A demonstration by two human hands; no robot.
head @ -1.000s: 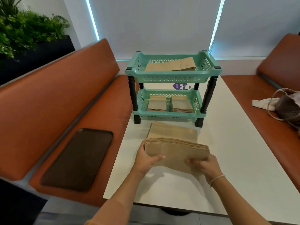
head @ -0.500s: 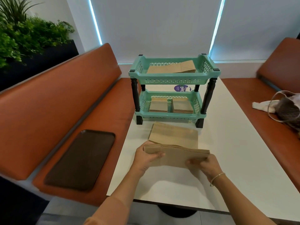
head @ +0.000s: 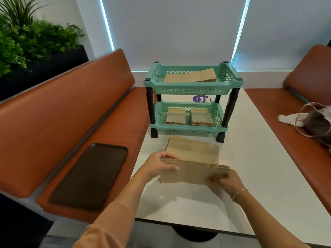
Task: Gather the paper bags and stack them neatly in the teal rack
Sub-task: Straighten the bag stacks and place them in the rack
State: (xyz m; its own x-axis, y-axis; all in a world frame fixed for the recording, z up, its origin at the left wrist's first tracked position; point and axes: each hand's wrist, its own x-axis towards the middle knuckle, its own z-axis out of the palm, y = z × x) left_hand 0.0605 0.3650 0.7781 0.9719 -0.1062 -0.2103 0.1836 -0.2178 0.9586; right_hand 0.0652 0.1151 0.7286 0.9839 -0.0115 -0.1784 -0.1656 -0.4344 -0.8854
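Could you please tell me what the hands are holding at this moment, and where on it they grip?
Both grip one stack of flat brown paper bags: left hand at its left end, right hand at its right end.

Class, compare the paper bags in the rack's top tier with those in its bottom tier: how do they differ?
The top-tier bags form one wide pile, lying slightly askew; the bottom-tier bags sit as two narrower stacks side by side, squared up. The top pile looks thinner; the bottom stacks show more layered edges. Both are flat brown paper bags in the teal rack.

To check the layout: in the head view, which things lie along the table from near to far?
Stack of paper bags held in both hands → flat bags on the table → teal rack
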